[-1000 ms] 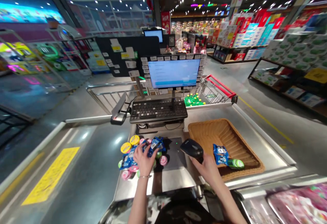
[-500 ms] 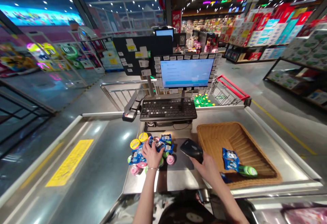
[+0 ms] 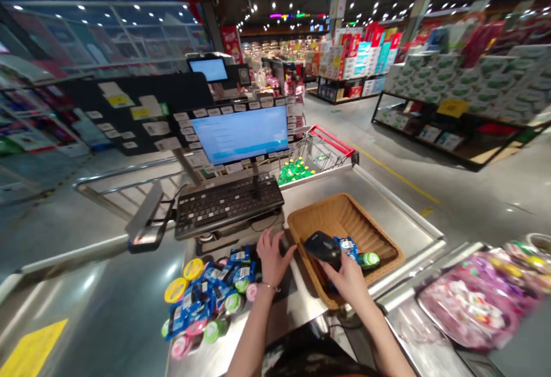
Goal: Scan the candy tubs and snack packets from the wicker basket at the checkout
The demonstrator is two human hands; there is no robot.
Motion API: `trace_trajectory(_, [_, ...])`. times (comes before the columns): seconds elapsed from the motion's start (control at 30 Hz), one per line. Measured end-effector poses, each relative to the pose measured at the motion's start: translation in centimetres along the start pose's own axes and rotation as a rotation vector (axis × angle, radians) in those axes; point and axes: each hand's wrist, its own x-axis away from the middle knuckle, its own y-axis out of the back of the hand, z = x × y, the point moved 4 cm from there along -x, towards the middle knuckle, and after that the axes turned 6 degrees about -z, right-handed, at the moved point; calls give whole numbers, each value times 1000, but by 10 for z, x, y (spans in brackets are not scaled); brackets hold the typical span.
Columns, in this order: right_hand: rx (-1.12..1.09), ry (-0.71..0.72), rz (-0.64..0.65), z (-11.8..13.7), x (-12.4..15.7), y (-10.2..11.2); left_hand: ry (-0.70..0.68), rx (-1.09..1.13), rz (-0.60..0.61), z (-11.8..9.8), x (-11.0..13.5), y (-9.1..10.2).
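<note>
My right hand (image 3: 348, 278) is wrapped round a black handheld barcode scanner (image 3: 322, 249), held over the near left part of a wicker basket (image 3: 297, 216). Inside the basket lie a blue packet (image 3: 346, 247) and a green-capped container (image 3: 369, 260). My left hand (image 3: 273, 256) hovers between the pile and the basket, fingers spread, with nothing seen in it. To its left, on the metal counter, are several blue packets (image 3: 219, 276) heaped with small tubs: yellow-lidded tubs (image 3: 175, 290), pink-capped containers (image 3: 181, 346) and green-capped containers (image 3: 216, 329).
Behind the pile stand a keyboard (image 3: 230, 203), a monitor (image 3: 241, 133) and a card terminal (image 3: 148, 233). A red-handled cart (image 3: 331, 142) with green bottles (image 3: 296, 170) is beyond the counter. Pink bags (image 3: 469, 302) sit at the right.
My left hand has lifted off the heap of packets and moved right towards the basket, its fingers now apart. The scanner is now above the basket. The view has turned right.
</note>
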Motion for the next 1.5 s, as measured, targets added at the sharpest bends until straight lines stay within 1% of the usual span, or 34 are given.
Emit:
trace_trajectory(0.13, [-5,-107,-182,-36,-2,36,-134,122,102,-54,-25,-35])
trace_trajectory(0.23, [-10,-179,-302,-59,-1,61,-242,191,228,-98,-38,-65])
trace_trajectory(0.3, [-16,-217,-350,-73,0,72,-324,222,373,-124,-42,-89])
trace_trajectory(0.33, [-18,-231,-368,-80,0,77,-366,228,472,-136,-42,-104])
trace_trajectory(0.4, [-28,-246,-398,-91,-1,82,-441,200,713,-155,-38,-136])
trace_trajectory(0.47, [-48,-256,-418,-100,-3,86,-477,118,943,-166,-33,-169])
trace_trajectory(0.5, [-62,-262,-422,-104,-4,87,-479,70,1026,-169,-31,-184])
trace_trajectory(0.53, [-73,-270,-424,-106,-5,89,-473,30,1077,-171,-30,-198])
trace_trajectory(0.57, [-80,-281,-423,-108,-6,90,-460,-2,1101,-171,-29,-211])
trace_trajectory(0.63, [-88,-300,-414,-110,-7,94,-423,-47,1105,-168,-28,-231])
trace_trajectory(0.7, [-100,-311,-407,-110,-9,97,-380,-80,1090,-160,-26,-244])
trace_trajectory(0.77, [-116,-321,-405,-110,-10,100,-346,-97,1068,-152,-24,-250])
trace_trajectory(0.83, [-124,-326,-409,-111,-11,102,-319,-99,1045,-147,-23,-253])
trace_trajectory(0.9, [-116,-328,-413,-112,-13,102,-296,-93,1024,-146,-25,-252])
trace_trajectory(1.0, [-83,-320,-405,-111,-16,102,-274,-66,981,-152,-35,-247])
trace_trajectory(1.07, [-53,-301,-394,-108,-17,102,-281,-23,915,-159,-47,-237])
trace_trajectory(1.17, [2,-271,-399,-99,-17,101,-305,50,785,-164,-67,-212])
trace_trajectory(1.23, [38,-265,-393,-91,-16,100,-313,93,692,-162,-77,-190])
trace_trajectory(1.3, [69,-254,-368,-82,-15,97,-323,150,573,-156,-84,-166])
trace_trajectory(1.4, [105,-198,-320,-65,-13,92,-337,252,388,-143,-86,-128])
trace_trajectory(1.5, [125,-146,-283,-49,-11,84,-319,313,292,-129,-82,-99])
